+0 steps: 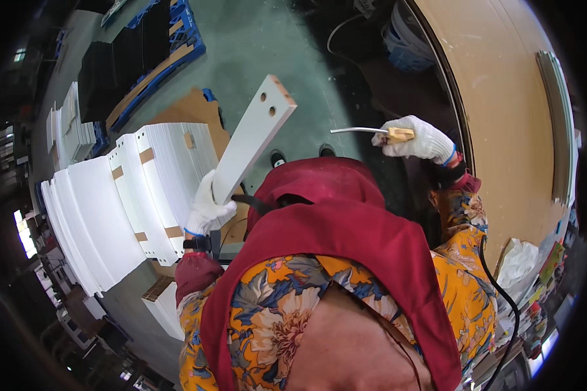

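My left hand (209,207), in a white knitted glove, is closed around the lower end of a narrow white board (254,137). The board slants up and to the right; two round holes show near its far end, and the end face is bare brown. On the right, my gloved right hand (421,138) grips a hand tool (401,135) with a light wooden handle. A thin, slightly curved metal blade or rod sticks out of it to the left, and I cannot tell its exact kind. The tool's tip is apart from the board.
Stacked white panels (98,221) stand close on the left. Along the right runs a tan worktable (502,130) with a pile of long strips (557,124) and a white plastic bag (518,260). A bucket (407,39) is by its far edge. Blue pallets (192,45) lie farther off.
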`<state>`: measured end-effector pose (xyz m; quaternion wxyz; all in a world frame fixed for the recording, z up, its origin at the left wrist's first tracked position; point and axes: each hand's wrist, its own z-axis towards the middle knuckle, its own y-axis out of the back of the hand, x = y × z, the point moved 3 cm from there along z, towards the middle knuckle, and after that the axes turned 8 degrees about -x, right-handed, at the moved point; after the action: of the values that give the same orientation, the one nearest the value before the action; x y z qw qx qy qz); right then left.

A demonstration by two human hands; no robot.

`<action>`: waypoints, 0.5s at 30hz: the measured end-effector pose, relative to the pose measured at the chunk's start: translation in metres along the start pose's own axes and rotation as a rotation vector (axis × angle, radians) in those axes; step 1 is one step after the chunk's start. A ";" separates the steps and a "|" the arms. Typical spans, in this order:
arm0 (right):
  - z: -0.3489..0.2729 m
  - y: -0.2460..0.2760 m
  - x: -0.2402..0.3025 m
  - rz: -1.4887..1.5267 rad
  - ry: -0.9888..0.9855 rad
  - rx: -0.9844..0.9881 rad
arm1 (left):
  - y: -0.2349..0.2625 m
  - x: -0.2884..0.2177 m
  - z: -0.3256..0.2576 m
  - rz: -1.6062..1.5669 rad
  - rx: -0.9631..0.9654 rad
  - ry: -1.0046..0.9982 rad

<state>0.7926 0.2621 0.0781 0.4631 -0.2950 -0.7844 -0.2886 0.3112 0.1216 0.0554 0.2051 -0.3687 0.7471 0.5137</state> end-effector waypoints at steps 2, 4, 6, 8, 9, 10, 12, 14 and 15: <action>-0.010 -0.006 0.025 0.090 -0.092 -0.091 | 0.001 0.011 0.013 0.045 0.021 -0.001; -0.016 0.000 0.006 0.070 -0.185 -0.248 | -0.002 -0.016 0.032 0.249 0.043 -0.067; -0.026 -0.009 0.001 -0.088 -0.015 -0.080 | 0.001 -0.031 0.041 0.307 0.008 -0.078; -0.040 -0.026 0.000 0.059 -0.007 -0.081 | 0.007 -0.048 0.055 0.366 -0.004 -0.095; -0.040 -0.038 0.003 0.065 -0.011 -0.091 | 0.010 -0.063 0.065 0.212 -0.030 -0.087; -0.040 -0.044 0.007 0.144 -0.146 -0.277 | 0.010 -0.074 0.079 0.050 -0.053 -0.085; -0.038 -0.060 -0.002 0.171 -0.189 -0.421 | 0.012 -0.082 0.113 -0.184 -0.231 -0.283; -0.038 -0.087 0.002 0.117 -0.129 -0.355 | 0.014 -0.081 0.162 -0.385 -0.340 -0.319; -0.039 -0.101 0.009 0.186 -0.190 -0.350 | 0.018 -0.080 0.180 -0.586 -0.445 -0.339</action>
<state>0.7366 0.1689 0.0832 0.3534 -0.4679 -0.7318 -0.3473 0.3359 0.3173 0.0515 0.3783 -0.5113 0.4365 0.6364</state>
